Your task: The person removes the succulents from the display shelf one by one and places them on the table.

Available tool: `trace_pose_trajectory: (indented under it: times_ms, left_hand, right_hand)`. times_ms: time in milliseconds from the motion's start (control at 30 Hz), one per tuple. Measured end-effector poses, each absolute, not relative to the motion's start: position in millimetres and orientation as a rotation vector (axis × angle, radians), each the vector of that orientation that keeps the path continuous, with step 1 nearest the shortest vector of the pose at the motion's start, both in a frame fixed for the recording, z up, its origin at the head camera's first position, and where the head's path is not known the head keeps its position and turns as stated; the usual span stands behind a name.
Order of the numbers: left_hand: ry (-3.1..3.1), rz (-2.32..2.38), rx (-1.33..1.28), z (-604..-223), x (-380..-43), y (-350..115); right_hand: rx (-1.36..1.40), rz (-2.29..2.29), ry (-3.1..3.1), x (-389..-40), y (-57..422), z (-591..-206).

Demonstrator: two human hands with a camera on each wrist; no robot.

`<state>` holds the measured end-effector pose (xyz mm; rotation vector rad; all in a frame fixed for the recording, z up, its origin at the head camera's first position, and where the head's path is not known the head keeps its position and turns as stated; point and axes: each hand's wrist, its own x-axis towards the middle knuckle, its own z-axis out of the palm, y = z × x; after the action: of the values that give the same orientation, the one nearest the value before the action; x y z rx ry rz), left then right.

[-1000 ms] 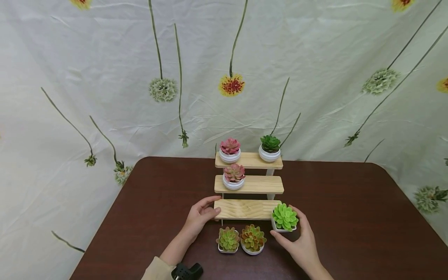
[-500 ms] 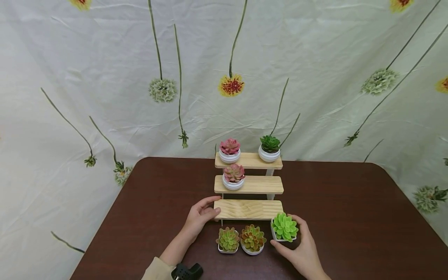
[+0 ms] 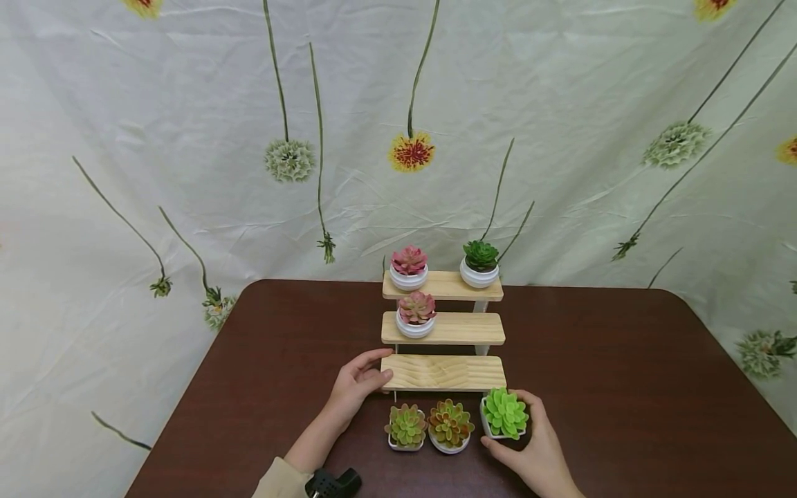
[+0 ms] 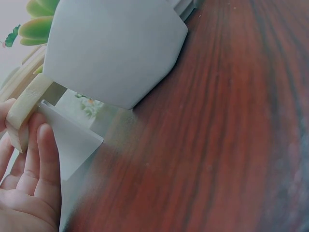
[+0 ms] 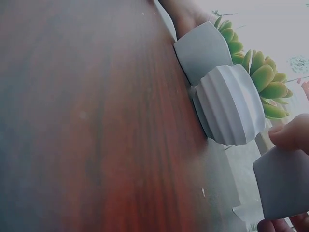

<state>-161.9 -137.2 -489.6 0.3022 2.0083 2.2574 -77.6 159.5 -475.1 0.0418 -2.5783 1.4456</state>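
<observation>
A three-step wooden shelf stand (image 3: 463, 373) stands near the far side of the table. My left hand (image 3: 355, 387) pinches the left end of its lowest board, and the left wrist view shows the thumb (image 4: 6, 112) and fingers on opposite faces. In my right hand (image 3: 538, 443) is a bright green potted succulent (image 3: 506, 413), gripped by its white square pot (image 5: 285, 181) just in front of the board's right corner. Two more potted succulents, a green one (image 3: 406, 425) in a square pot and a reddish-green one (image 3: 450, 423) in a ribbed round pot, sit before the stand.
On the top board are a pink succulent (image 3: 409, 266) at left and a dark green one (image 3: 480, 261) at right. The middle board bears another pink succulent (image 3: 416, 311) at left. A flowered cloth (image 3: 560, 104) hangs behind the dark brown table (image 3: 623, 387).
My right hand has drawn the bright green succulent toward me, from overlapping the lowest board's right end to in front of it. The left hand keeps its place.
</observation>
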Motion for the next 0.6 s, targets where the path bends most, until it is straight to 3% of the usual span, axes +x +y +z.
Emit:
trace_pose_trajectory:
  times_ms: [600]
  left_hand:
    - [2.028, 2.245, 0.284, -488.3, -161.5, -136.9]
  right_hand:
    - [-0.026, 1.407, -2.72, -77.4, 158.2, -481.3]
